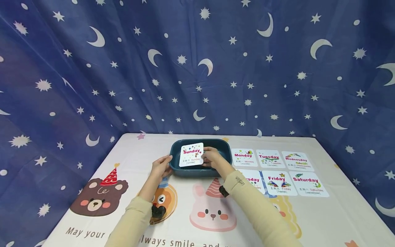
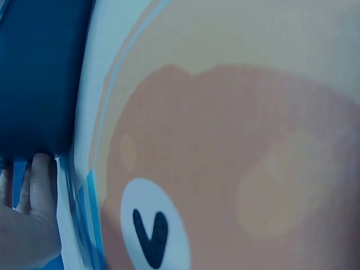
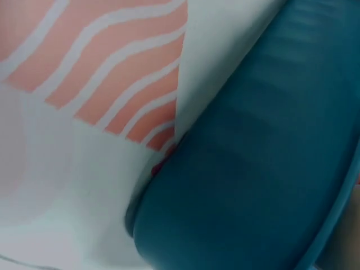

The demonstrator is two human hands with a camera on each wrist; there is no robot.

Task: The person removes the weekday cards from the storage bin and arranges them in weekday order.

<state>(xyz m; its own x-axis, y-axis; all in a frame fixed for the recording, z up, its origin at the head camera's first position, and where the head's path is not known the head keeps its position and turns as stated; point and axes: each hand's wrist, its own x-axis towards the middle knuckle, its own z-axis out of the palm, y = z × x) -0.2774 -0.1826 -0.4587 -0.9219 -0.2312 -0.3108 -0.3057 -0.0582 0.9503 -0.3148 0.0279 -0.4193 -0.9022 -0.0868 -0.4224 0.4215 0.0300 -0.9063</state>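
Note:
A dark blue plastic bin (image 1: 192, 173) stands at the back middle of the table. My left hand (image 1: 161, 167) holds its left end, with the thumb at the rim and fingers (image 2: 42, 185) against the outer wall in the left wrist view. Over the bin's mouth, my right hand (image 1: 213, 158) pinches a white "Sunday" card (image 1: 189, 160) by its right edge, the printed face tilted up toward me. The card hides part of the bin's inside. In the right wrist view the bin wall (image 3: 236, 169) fills much of the picture, and the card is out of sight.
Right of the bin lie two rows of cards: Monday (image 1: 244, 161), Tuesday (image 1: 271, 163) and Wednesday (image 1: 298, 165) behind, then one partly covered by my right sleeve (image 1: 253, 202), Friday (image 1: 276, 188) and Saturday (image 1: 309, 188). A printed cloth (image 1: 172, 236) covers the table.

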